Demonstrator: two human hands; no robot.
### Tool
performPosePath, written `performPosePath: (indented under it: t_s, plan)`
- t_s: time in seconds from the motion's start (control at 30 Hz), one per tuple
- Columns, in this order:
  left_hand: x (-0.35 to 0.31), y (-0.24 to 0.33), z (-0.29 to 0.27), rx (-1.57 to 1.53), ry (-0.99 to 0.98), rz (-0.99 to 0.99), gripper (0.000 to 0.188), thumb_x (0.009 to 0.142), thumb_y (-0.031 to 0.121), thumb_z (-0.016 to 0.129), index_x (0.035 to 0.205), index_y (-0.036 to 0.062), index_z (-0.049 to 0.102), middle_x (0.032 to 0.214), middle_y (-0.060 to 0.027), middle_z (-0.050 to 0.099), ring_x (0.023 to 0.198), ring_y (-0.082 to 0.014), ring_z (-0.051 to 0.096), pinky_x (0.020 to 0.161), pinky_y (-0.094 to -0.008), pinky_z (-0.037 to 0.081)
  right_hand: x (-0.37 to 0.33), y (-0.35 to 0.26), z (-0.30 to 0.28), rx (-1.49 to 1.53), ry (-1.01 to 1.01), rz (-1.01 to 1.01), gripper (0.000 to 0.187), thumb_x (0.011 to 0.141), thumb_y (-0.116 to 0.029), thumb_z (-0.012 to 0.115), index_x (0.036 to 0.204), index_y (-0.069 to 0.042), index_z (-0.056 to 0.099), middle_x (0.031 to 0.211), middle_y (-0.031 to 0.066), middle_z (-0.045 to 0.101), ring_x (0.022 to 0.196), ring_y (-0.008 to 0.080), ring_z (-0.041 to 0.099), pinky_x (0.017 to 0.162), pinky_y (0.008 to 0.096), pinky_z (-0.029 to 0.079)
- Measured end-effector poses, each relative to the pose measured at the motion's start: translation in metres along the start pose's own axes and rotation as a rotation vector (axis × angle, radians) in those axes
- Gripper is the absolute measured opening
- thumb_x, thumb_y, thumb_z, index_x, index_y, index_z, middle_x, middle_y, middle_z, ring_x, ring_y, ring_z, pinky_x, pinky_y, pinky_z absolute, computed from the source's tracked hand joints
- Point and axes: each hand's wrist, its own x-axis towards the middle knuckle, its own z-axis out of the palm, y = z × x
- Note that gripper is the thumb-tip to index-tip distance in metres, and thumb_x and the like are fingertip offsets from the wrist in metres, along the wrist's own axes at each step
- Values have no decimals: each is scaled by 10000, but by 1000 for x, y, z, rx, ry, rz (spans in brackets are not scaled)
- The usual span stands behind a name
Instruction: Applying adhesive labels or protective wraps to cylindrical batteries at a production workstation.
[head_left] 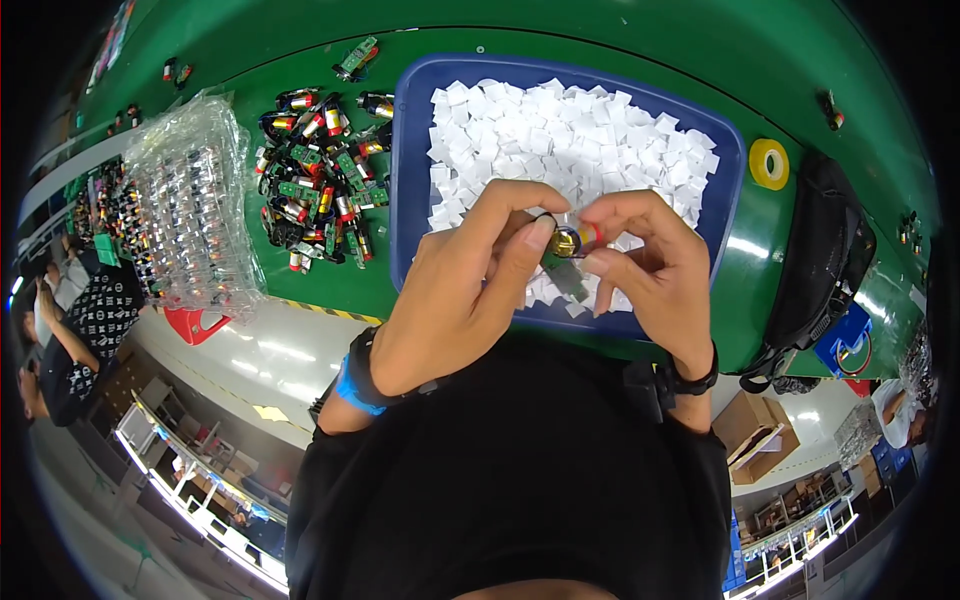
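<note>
Between my two hands is a small electronic assembly (566, 243) with a round, gold-coloured end, a bit of red and yellow on its side and a green circuit board below it. My left hand (470, 265) pinches its left side between thumb and forefinger. From the right, my right hand (655, 265) grips it with bent fingers and thumb; part of the piece is hidden behind the fingertips. Both hands are over the near part of a blue tray (402, 150), which holds a heap of small white paper pieces (540, 125).
A pile of similar assemblies (325, 185) lies left of the tray on the green table (300, 60). Farther left is a clear plastic tray (190, 200) filled with parts. On the right are a yellow tape roll (769, 164) and a black bag (825, 250). Another person (80, 330) sits far left.
</note>
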Motion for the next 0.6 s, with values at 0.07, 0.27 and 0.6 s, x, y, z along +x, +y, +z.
performPosePath:
  t_s: [0.07, 0.27, 0.6]
  plan:
    - [-2, 0, 0, 0, -4, -10, 192, 1048, 129, 546, 1228, 63, 552, 743, -100, 635, 579, -156, 609, 563, -276, 462, -1, 2, 1, 79, -15, -104, 517, 826, 31, 755, 1314, -10, 590, 1086, 98, 650, 949, 151, 636, 594, 241, 562]
    - [-10, -10, 7, 251, 74, 147, 250, 1022, 93, 576, 1266, 64, 530, 815, -111, 681, 655, -232, 709, 604, -319, 524, -7, 7, 19, -250, 134, -306, 571, 763, 13, 809, 1302, -32, 625, 1152, 88, 638, 990, 150, 625, 665, 260, 578]
    - [1, -12, -14, -14, -94, 202, 143, 995, 87, 630, 1130, 40, 618, 1038, -109, 682, 842, -175, 695, 638, -301, 546, -5, 4, 9, -492, 146, -495, 537, 702, -6, 848, 1219, -26, 704, 1082, 105, 647, 879, 171, 665, 744, 271, 587]
